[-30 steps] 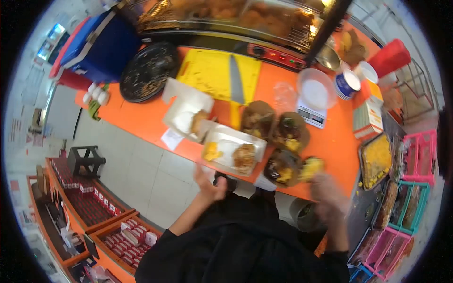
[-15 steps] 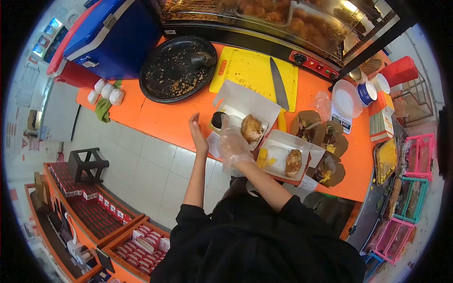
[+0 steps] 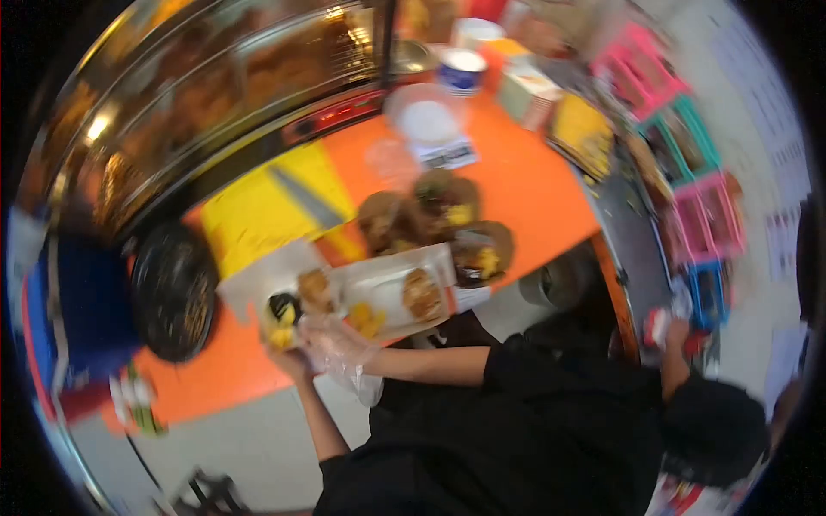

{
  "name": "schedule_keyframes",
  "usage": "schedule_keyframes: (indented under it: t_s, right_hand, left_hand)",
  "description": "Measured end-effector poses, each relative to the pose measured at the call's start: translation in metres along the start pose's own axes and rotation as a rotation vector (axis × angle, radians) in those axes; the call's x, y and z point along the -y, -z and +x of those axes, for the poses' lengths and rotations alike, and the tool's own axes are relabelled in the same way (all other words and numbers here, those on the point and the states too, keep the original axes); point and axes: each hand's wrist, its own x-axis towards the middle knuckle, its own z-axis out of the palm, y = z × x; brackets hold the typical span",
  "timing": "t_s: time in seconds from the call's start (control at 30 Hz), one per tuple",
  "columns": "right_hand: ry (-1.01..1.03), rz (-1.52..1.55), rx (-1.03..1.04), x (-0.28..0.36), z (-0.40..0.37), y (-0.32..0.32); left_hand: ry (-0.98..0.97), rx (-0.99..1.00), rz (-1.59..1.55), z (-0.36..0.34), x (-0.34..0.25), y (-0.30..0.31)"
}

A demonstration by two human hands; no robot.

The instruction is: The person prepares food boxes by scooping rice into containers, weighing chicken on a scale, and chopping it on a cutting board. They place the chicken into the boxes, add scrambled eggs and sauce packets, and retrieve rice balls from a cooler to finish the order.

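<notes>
The view is blurred by motion. My bare left hand (image 3: 291, 363) is at the near left edge of the left food box (image 3: 249, 282), its fingers curled round that edge. My right hand (image 3: 334, 346), in a clear plastic glove, lies at the same box's near side; its fingertips are smeared. Inside this box are a browned chicken piece (image 3: 316, 291), a black-topped cup (image 3: 284, 307) and some yellow food (image 3: 282, 337). Beside it, the right food box (image 3: 379, 285) holds another chicken piece (image 3: 422, 295) and yellow pieces (image 3: 366, 319).
Brown bowls (image 3: 480, 255) of food stand right of the boxes. Behind are a yellow cutting board (image 3: 249, 211) with a knife (image 3: 305, 198) and a glass warmer (image 3: 215, 95). A black round tray (image 3: 175, 292) is left. A person in a black cap (image 3: 716, 430) is at lower right.
The camera view has turned and shifted rightward. My left hand, raised apart before, is now at the left box's edge. A person in a black cap has come into view at lower right.
</notes>
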Motion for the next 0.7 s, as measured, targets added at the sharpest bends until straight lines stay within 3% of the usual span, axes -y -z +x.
schedule_keyframes:
  t_s: [0.07,0.1,0.17,0.2,0.27,0.37,0.43,0.47,0.53,0.6,0.7]
  right_hand:
    - [0.145,-0.337,-0.272,0.078,-0.048,-0.08]
    - [0.024,-0.213,-0.199,0.124,-0.078,-0.111]
    - [0.209,-0.568,-0.112,0.196,-0.127,-0.109]
    - [0.519,-1.049,-0.116,0.229,-0.148,-0.099]
    - [0.653,-0.681,-0.439,0.312,-0.191,-0.073]
    - [1.11,-0.373,-0.817,0.455,-0.239,0.006]
    - [1.233,-0.721,-1.092,0.556,-0.262,0.123]
    - [1.247,-0.716,-1.096,0.589,-0.269,0.159]
    - [0.895,-1.698,-1.517,0.64,-0.29,0.191]
    - [0.771,-1.734,-1.44,0.66,-0.317,0.208]
    - [0.953,-1.922,-1.479,0.669,-0.373,0.212]
  left_hand:
    - [-0.065,-0.037,0.118,-0.003,0.001,0.001]
    - [-0.086,-0.065,0.121,-0.003,0.004,0.006]
    - [-0.136,-0.157,0.083,0.005,-0.001,-0.004]
    - [-0.238,-0.215,0.228,0.005,-0.015,-0.021]
    - [-0.429,-0.332,0.446,0.002,-0.047,-0.069]
    - [-0.628,-0.394,0.597,-0.014,-0.078,-0.156]
    - [-0.704,-0.373,0.636,-0.028,-0.085,-0.221]
    - [-0.722,-0.346,0.647,-0.036,-0.085,-0.255]
    - [-0.747,-0.276,0.665,-0.054,-0.079,-0.321]
    - [-0.733,-0.162,0.679,-0.07,-0.071,-0.376]
    - [-0.735,-0.043,0.689,-0.093,-0.061,-0.454]
